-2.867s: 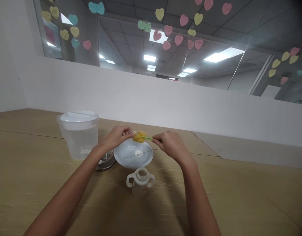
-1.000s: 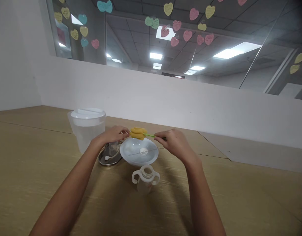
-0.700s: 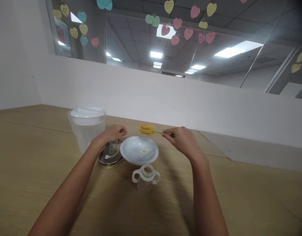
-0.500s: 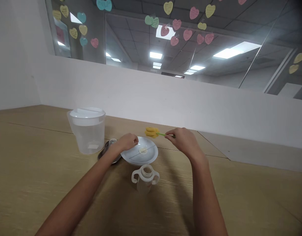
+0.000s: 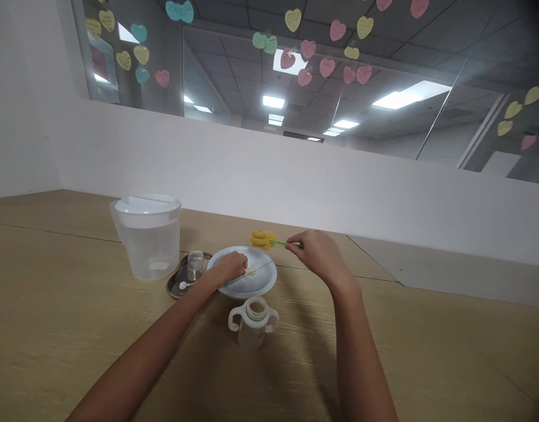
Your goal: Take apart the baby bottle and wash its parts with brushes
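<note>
My right hand (image 5: 311, 249) pinches a green stick whose far end meets a yellow sponge brush (image 5: 263, 239), held above the table behind the bowl. My left hand (image 5: 231, 266) is closed over the left part of a white bowl (image 5: 265, 281); what its fingers grip, if anything, is too small to make out. A pale round piece (image 5: 251, 271) lies in the bowl beside my left fingertips. In front of the bowl stands a clear bottle with two white handles (image 5: 254, 319), its top uncovered.
A dark metal tray (image 5: 174, 285) left of the bowl holds a clear dome-shaped cap (image 5: 195, 265) and a small white piece (image 5: 183, 285). Behind it stands a lidded translucent pitcher (image 5: 150, 246). A white wall (image 5: 252, 176) rises behind the wooden table (image 5: 427, 351).
My left hand has lowered into the bowl toward the pale piece, uncovering more of the tray and the clear cap. The whole view has shifted slightly; my right hand still grips the green stick.
</note>
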The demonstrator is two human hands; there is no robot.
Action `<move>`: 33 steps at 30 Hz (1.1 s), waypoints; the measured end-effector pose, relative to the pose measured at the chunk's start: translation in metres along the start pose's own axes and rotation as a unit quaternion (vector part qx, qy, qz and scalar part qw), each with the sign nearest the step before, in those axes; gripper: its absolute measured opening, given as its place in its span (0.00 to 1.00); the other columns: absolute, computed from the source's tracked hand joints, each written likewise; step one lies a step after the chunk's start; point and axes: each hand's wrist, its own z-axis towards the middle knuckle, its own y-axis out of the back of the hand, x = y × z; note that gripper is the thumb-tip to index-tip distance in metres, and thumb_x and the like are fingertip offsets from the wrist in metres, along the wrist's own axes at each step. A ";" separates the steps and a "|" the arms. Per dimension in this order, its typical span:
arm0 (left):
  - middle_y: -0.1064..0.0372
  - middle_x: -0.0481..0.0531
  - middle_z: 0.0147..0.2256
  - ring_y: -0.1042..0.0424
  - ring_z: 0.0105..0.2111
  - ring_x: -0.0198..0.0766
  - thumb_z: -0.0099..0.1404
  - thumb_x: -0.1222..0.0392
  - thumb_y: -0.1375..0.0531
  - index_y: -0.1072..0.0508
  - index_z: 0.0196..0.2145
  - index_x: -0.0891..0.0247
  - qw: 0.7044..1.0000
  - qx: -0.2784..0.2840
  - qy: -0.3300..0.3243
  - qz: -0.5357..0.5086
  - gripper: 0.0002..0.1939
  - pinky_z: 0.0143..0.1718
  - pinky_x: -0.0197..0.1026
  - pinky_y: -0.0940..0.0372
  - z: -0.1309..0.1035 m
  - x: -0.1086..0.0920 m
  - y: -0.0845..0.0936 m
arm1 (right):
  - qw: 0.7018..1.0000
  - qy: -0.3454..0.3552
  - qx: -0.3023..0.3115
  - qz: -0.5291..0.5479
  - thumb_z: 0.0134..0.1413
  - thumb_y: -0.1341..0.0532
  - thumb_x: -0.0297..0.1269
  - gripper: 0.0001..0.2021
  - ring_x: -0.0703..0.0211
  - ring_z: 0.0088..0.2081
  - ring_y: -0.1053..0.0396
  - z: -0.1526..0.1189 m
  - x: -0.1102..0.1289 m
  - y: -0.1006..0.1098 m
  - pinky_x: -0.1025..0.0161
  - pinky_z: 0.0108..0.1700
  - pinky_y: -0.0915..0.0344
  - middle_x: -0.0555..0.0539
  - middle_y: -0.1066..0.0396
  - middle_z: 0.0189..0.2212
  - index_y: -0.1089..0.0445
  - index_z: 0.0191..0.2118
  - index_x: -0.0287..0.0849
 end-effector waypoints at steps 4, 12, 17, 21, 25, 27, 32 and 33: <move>0.29 0.52 0.36 0.29 0.35 0.37 0.64 0.58 0.44 0.29 0.38 0.68 1.000 -0.021 -0.003 -0.018 0.10 0.38 0.44 0.33 -0.004 -0.001 0.015 | 1.000 -0.004 0.004 -0.001 0.57 0.45 0.37 0.12 0.60 0.28 0.33 0.000 0.001 0.000 0.65 0.27 0.50 0.47 0.26 0.28 0.24 0.35 0.45; 0.25 0.55 0.40 0.28 0.37 0.40 0.57 0.63 0.47 0.24 0.38 0.66 0.994 -0.084 0.061 -0.030 0.15 0.35 0.35 0.38 -0.034 0.039 0.080 | 1.000 -0.020 0.006 0.003 0.57 0.45 0.37 0.12 0.59 0.30 0.32 0.001 -0.001 0.001 0.65 0.27 0.49 0.48 0.25 0.28 0.24 0.36 0.46; 0.24 0.53 0.32 0.27 0.32 0.40 0.49 0.63 0.41 0.23 0.30 0.64 0.990 -0.022 0.136 -0.003 0.10 0.29 0.34 0.39 -0.049 0.073 0.086 | 1.000 -0.015 0.003 0.008 0.57 0.45 0.38 0.12 0.59 0.30 0.32 0.000 -0.003 0.000 0.65 0.27 0.49 0.48 0.25 0.30 0.24 0.36 0.46; 0.25 0.55 0.31 0.27 0.32 0.43 0.45 0.63 0.35 0.25 0.26 0.65 0.981 0.045 0.184 0.040 0.07 0.30 0.36 0.38 -0.044 0.084 0.071 | 1.000 -0.008 0.005 0.017 0.57 0.45 0.37 0.11 0.59 0.31 0.32 -0.001 -0.001 0.000 0.65 0.29 0.47 0.48 0.24 0.31 0.24 0.35 0.45; 0.28 0.53 0.34 0.29 0.35 0.38 0.58 0.57 0.38 0.28 0.32 0.68 0.971 0.101 0.200 0.079 0.10 0.37 0.43 0.34 -0.036 0.086 0.059 | 1.000 -0.005 0.007 0.024 0.57 0.45 0.37 0.11 0.58 0.32 0.31 -0.001 0.001 -0.001 0.65 0.30 0.46 0.48 0.24 0.34 0.24 0.37 0.44; 0.29 0.52 0.36 0.29 0.36 0.37 0.63 0.56 0.41 0.29 0.35 0.68 0.968 0.121 0.200 0.089 0.10 0.39 0.45 0.34 -0.034 0.086 0.056 | 1.000 -0.003 0.008 0.022 0.57 0.45 0.37 0.11 0.57 0.33 0.31 -0.001 0.001 -0.001 0.64 0.30 0.46 0.47 0.24 0.34 0.24 0.38 0.45; 0.29 0.51 0.35 0.29 0.35 0.37 0.63 0.57 0.41 0.29 0.36 0.68 0.964 0.139 0.204 0.096 0.10 0.38 0.44 0.33 -0.037 0.081 0.058 | 1.000 -0.004 0.012 0.026 0.57 0.45 0.38 0.12 0.58 0.34 0.30 0.000 -0.002 0.000 0.64 0.31 0.45 0.48 0.24 0.34 0.24 0.38 0.46; 0.29 0.52 0.35 0.29 0.35 0.37 0.62 0.56 0.41 0.29 0.36 0.68 0.965 0.131 0.205 0.098 0.10 0.38 0.44 0.33 -0.039 0.077 0.061 | 1.000 -0.004 0.012 0.026 0.57 0.45 0.38 0.12 0.58 0.34 0.30 0.000 -0.002 0.000 0.64 0.31 0.45 0.48 0.24 0.34 0.24 0.38 0.46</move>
